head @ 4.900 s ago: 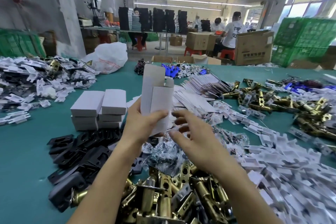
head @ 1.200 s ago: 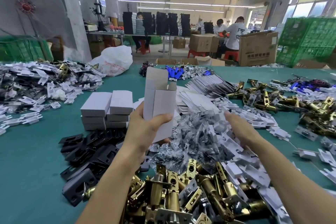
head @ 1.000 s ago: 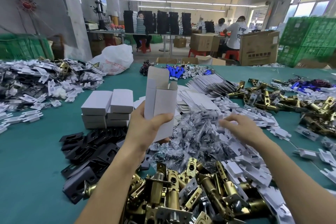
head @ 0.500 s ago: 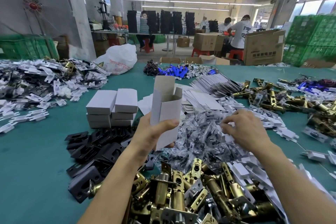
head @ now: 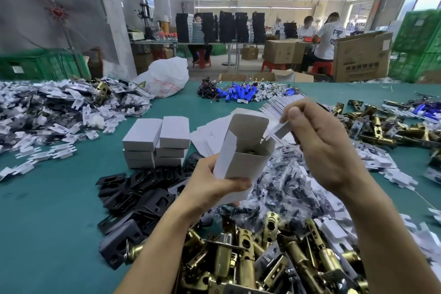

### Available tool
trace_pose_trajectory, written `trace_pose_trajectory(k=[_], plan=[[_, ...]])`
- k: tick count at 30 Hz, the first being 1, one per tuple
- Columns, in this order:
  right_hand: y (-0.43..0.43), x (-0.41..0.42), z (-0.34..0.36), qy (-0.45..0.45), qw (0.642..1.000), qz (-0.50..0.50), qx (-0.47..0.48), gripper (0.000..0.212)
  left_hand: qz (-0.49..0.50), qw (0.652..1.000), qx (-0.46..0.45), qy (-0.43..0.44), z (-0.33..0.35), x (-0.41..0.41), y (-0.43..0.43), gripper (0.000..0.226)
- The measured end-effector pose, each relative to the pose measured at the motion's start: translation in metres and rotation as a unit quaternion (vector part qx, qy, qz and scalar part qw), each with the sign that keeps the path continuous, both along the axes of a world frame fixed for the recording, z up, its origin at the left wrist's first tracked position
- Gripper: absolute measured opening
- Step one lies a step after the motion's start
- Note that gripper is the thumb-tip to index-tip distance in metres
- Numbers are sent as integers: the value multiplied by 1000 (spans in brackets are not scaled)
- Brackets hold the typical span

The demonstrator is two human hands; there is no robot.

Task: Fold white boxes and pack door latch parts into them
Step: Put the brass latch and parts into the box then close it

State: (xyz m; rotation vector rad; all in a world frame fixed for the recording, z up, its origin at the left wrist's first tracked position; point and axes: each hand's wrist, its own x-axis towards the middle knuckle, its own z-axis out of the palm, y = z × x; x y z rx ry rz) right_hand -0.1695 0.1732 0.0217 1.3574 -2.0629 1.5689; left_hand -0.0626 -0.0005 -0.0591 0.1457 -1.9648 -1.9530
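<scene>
My left hand [head: 214,188] grips an open white box [head: 243,150] upright by its lower part, its top flap standing up. Something brass shows deep inside the box. My right hand [head: 324,148] pinches a small white wrapped part [head: 278,130] right at the box's open mouth, its tip over the rim. Brass latch bolts [head: 250,260] lie heaped just below my arms. Black strike plates [head: 138,198] lie to the left of them.
A stack of closed white boxes [head: 157,143] stands on the teal table [head: 47,222] left of centre. Flat box blanks [head: 210,136], bagged screws [head: 286,188], white wrapped parts [head: 391,167] and more brass latches [head: 386,129] crowd the right. People sit at benches behind.
My right hand lifted a white wrapped part from the pile on the right up to the box's mouth. My left hand tilted the box's opening toward me.
</scene>
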Motion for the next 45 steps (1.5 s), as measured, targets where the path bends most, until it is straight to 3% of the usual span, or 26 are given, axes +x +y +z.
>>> trace_pose_trajectory(k=[6,12,22,27,33,39,45], plan=[[1,10,2,96,990,9,107,34,-15,996,-10,88,3,0,8,40],[4,39,18,200,977,-15,76,24,7,982,-12,186,5,-1,13,39],[-3,51,17,265,959,-80,54,20,72,979,-25,188,3,-1,14,35],[-12,42,8,225,968,-77,77,20,102,982,-67,147,-2,-4,12,43],[-13,29,-1,163,965,-74,192,30,109,983,-107,101,-3,-7,9,29],[-12,17,-3,57,957,-7,285,36,119,988,-93,34,-6,-8,6,39],[-14,9,-14,59,970,-25,237,33,117,988,-98,6,-3,-6,8,47]])
